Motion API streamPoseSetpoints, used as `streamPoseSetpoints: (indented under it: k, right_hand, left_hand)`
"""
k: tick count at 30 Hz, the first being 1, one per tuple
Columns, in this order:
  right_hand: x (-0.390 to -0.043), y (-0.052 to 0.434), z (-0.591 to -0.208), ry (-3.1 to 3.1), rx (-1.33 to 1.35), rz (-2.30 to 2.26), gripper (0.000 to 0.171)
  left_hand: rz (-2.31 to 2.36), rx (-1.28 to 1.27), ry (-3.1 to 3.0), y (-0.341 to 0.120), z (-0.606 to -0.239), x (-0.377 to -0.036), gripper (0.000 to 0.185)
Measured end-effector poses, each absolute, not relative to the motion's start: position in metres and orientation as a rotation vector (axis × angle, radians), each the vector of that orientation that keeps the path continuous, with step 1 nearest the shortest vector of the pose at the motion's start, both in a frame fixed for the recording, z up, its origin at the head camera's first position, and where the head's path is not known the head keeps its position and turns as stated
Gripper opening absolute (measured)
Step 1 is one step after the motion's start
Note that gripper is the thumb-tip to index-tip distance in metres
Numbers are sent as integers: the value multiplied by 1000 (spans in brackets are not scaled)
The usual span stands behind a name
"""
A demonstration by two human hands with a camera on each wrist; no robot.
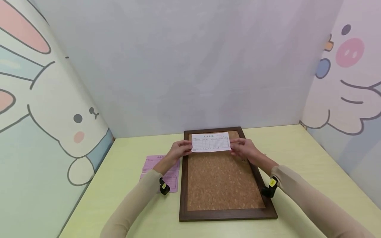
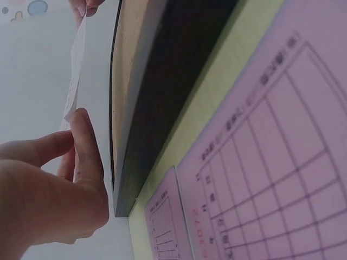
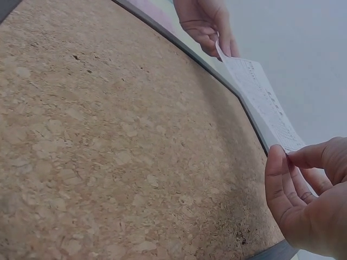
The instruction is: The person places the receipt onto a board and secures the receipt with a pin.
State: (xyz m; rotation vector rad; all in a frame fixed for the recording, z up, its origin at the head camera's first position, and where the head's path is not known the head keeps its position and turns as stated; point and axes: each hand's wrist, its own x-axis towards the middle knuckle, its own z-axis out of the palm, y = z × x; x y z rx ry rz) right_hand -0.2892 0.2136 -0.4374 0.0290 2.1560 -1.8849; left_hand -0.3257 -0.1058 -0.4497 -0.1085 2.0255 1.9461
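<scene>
White form slip [image 1: 210, 142] pinched at ends by both hands, above cork board [image 1: 220, 178].

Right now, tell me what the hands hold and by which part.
Both hold one white slip above the corkboard: the left hand pinches its left short edge, the right hand its right short edge.

Pale yellow-green table [image 1: 297, 155], matte, evenly lit. Plain grey-white back wall [image 1: 190, 66] straight ahead, soft light, no hard shadows. Left panel [image 1: 38, 109] printed with a cartoon rabbit (pink ears, pink cheek, blue collar). Right panel [image 1: 351, 82] printed with a white winged figure, pink cheek and blue spot. Panels meeting the table at its edges.
</scene>
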Motion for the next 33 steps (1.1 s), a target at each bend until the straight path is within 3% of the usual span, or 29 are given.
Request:
streamPoseSetpoints:
  k: [33]
  right_hand:
    - [-312,212,-449,2135,70,-1920,47]
  left_hand:
    - [2020,-146,1990,-95,-460,-341,31]
